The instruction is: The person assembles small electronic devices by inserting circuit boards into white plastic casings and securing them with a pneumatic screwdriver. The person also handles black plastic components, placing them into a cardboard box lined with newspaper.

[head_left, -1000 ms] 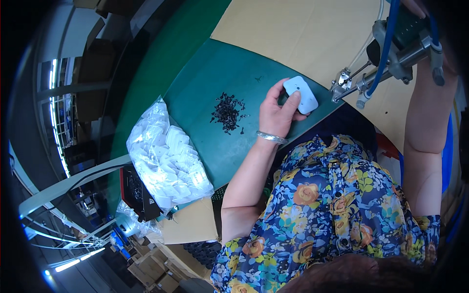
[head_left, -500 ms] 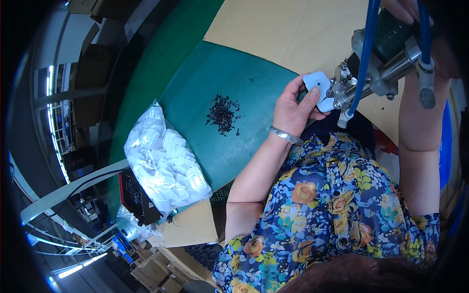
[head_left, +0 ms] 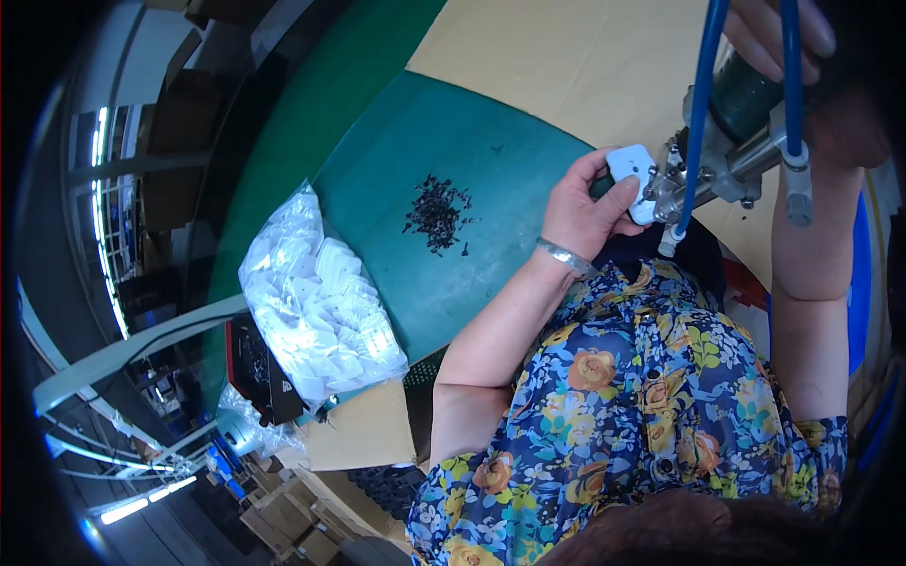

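My left hand, with a silver bangle at the wrist, grips a small white plastic plate with rounded corners and small dark holes. Its thumb presses on the plate's face. At the upper right my right hand is wrapped round the dark green body of a powered screwdriver with a metal nose and blue hoses. The nose points down-left and overlaps the plate's right edge; whether the tip touches it is hidden. A pile of small black screws lies on the green mat, left of my left hand.
A clear plastic bag full of white plates lies at the mat's left edge. Beside it sits a dark box with a red edge. Cardboard covers the table's far side. Blue hoses hang along the tool. Several cartons stand lower left.
The screwdriver has tilted and shifted slightly left and down in view. My left hand, still gripping the plate, sits a little farther right, and the plate is turned slightly. The whole view has shifted a little.
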Motion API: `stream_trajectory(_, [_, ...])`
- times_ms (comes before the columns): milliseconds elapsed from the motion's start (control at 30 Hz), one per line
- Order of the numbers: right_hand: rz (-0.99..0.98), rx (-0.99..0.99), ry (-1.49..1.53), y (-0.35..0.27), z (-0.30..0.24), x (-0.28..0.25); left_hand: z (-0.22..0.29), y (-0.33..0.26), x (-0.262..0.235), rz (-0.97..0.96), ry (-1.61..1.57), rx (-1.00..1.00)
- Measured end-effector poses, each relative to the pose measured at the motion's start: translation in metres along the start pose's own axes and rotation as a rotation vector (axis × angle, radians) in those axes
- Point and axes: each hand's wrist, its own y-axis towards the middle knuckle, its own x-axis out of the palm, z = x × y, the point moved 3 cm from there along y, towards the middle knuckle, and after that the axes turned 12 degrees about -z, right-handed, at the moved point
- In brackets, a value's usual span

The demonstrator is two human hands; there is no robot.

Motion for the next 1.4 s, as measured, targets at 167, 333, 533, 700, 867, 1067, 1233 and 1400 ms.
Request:
stream_trajectory(167, [0.111,0.060,0.009,-0.002,-0.013,-0.001,0.053,-0.017,-0.064,0.310,0.534,0.230])
stream_trajectory(333, [0.242,0.113,-0.039,0.023,-0.027,-0.002,0.135,-0.080,-0.186,0.691,0.802,0.256])
stream_trajectory(533, [0.260,0.162,-0.275,0.054,-0.005,-0.034,0.128,-0.112,-0.254,0.810,0.997,-0.093])
stream_trajectory(700, [0.105,0.242,-0.441,0.054,-0.023,-0.038,0.134,-0.118,-0.263,0.974,1.640,0.002])
stream_trajectory(867, [0.058,0.257,-0.537,0.018,-0.012,-0.055,0.125,-0.092,-0.129,0.758,1.475,0.221])
stream_trajectory(1067, [0.535,0.450,-0.948,-0.098,0.049,-0.132,0.076,-0.031,-0.034,0.078,1.520,0.333])
stream_trajectory(1233, [0.600,0.648,-1.478,-0.066,0.116,-0.190,0.051,0.012,0.019,-0.181,1.528,0.366])
stream_trajectory(1400, [0.308,0.816,-1.657,-0.024,0.132,-0.223,0.033,0.025,0.061,-0.395,1.433,0.332])
